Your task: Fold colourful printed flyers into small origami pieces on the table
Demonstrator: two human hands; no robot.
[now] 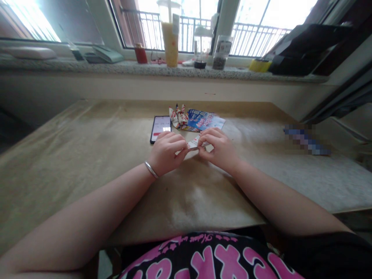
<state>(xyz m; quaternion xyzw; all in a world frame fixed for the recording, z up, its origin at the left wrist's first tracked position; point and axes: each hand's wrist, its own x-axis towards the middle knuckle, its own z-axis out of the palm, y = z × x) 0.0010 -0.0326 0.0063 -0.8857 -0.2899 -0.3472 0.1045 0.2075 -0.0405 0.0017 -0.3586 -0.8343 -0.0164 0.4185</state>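
My left hand and my right hand meet at the middle of the board, pinching a small folded piece of white and red printed paper between their fingertips. A silver bangle circles my left wrist. Just beyond the hands lie a cluster of folded red-and-white paper pieces and a sheet of blue printed paper. A black smartphone lies face up near my left hand, its screen lit.
A pale wooden board carries everything, and a pixelated blue object lies to the right. Behind it, a granite window sill holds a tall juice container, jars and a red cup. A dark bag sits at the sill's right end.
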